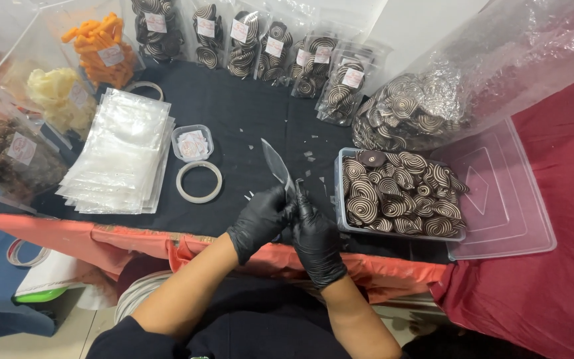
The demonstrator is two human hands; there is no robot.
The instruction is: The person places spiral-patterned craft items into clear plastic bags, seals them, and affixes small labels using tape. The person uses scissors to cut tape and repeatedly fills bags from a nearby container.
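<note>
Two bare forearms lead from the camera to black-gloved hands meeting at the table edge: the left hand [258,223] and right hand [315,239] press together, fingers pinching the lower end of a small clear plastic pouch [277,167] that stands tilted above the dark tablecloth [247,106]. Just right sits a clear tub [337,199] of brown-and-white spiral crackers, its lid [506,199] beside it. To the left lie a tape roll [198,181], a small label box [192,143] and a stack of empty pouches [124,153]. Filled packets [274,46] line the far edge.
</note>
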